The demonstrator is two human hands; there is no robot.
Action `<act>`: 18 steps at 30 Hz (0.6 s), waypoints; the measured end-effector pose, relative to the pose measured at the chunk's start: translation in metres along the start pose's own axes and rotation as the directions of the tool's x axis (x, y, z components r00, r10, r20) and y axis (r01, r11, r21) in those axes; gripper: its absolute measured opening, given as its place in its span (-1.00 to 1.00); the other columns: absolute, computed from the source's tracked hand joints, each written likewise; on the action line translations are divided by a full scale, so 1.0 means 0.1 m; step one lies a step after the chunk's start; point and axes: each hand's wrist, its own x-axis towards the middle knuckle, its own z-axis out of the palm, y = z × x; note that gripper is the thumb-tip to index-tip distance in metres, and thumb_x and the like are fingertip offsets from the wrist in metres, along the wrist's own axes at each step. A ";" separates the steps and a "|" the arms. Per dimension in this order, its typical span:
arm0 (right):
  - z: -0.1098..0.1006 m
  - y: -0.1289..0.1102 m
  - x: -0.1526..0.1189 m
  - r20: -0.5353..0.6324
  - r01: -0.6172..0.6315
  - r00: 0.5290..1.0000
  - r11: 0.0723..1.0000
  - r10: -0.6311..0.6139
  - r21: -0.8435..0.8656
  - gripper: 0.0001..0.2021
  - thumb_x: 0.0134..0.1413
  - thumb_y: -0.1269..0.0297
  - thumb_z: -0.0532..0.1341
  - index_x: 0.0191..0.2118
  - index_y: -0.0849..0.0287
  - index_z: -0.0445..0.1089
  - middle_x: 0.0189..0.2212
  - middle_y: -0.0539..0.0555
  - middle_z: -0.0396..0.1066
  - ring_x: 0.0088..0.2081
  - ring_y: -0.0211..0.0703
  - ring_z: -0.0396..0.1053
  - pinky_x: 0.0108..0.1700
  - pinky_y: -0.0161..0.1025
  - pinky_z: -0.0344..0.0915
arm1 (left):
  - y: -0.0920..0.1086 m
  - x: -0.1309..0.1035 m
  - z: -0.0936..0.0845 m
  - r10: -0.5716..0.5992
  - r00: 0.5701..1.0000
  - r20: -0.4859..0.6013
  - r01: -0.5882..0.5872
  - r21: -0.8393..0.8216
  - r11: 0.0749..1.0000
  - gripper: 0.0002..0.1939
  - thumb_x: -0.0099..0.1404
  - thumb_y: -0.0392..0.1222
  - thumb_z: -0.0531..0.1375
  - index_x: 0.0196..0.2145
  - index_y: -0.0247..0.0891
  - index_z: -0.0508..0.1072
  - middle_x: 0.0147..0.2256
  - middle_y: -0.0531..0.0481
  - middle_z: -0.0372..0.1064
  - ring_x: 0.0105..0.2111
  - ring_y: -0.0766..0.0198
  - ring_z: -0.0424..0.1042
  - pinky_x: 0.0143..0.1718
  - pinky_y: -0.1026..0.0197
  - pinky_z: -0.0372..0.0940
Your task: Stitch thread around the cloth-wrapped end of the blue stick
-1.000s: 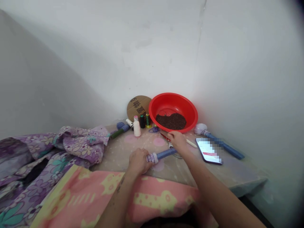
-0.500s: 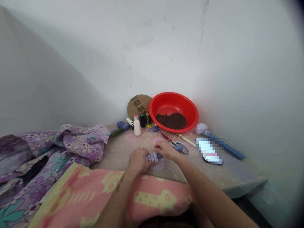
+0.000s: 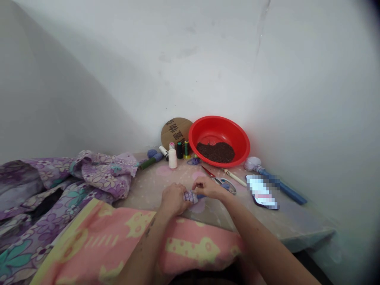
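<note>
My left hand (image 3: 173,199) is wrapped round one end of a small purple-and-white cloth bundle (image 3: 190,196) on a blue handle, low over the table. My right hand (image 3: 204,187) is closed in a pinch just above and right of the bundle; what its fingertips hold is too small to make out. The blue handle (image 3: 201,196) runs right from the bundle, passing under my right hand. Scissors with red blades (image 3: 208,171) lie behind my right hand. A similar wrapped white head on a blue handle (image 3: 285,187) lies at the right.
A red basin (image 3: 243,148) with dark grains leans at the wall beside a cardboard disc (image 3: 175,128). Thread spools (image 3: 172,158) stand in front. A light stick (image 3: 234,177) and a pixelated phone-like object (image 3: 261,192) lie right. Floral cloth (image 3: 103,174) and pink-yellow fabric (image 3: 190,245) cover the left and front.
My right hand has shifted slightly at the bundle, with its fingers a little higher. The whole view has moved a little. My left hand keeps its grip.
</note>
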 end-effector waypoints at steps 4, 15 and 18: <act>0.06 -0.03 0.02 0.053 0.016 0.998 1.000 -0.016 -0.008 -0.95 -0.17 0.43 0.14 -0.50 0.26 0.35 -0.59 -0.07 0.23 -0.53 -0.37 0.14 -0.51 -0.44 0.03 | -0.03 0.02 0.04 0.036 0.999 -0.012 -0.036 -0.003 0.999 -0.63 -0.06 0.10 0.13 -0.33 -0.14 0.40 -0.28 -0.03 0.34 -0.22 0.18 0.27 -0.27 0.22 0.15; -0.06 0.20 0.06 -0.483 -0.350 0.849 0.913 0.214 -0.211 -0.81 -0.06 0.31 0.07 -0.37 0.23 0.39 -0.40 0.12 0.37 -0.33 -0.17 0.26 -0.28 -0.28 0.10 | -0.06 0.03 0.09 0.062 0.996 -0.059 -0.063 -0.002 0.998 -0.65 -0.08 0.12 0.12 -0.38 -0.14 0.40 -0.33 -0.02 0.34 -0.26 0.18 0.28 -0.31 0.23 0.15; -0.04 0.15 0.02 -0.251 -0.111 0.963 0.993 0.095 -0.047 -0.77 -0.06 0.32 0.07 -0.26 0.20 0.39 -0.43 0.04 0.37 -0.39 -0.25 0.26 -0.35 -0.35 0.12 | -0.04 0.01 0.06 0.036 0.999 -0.033 -0.036 -0.003 0.999 -0.65 -0.07 0.10 0.12 -0.36 -0.14 0.40 -0.31 -0.02 0.34 -0.24 0.17 0.27 -0.31 0.22 0.15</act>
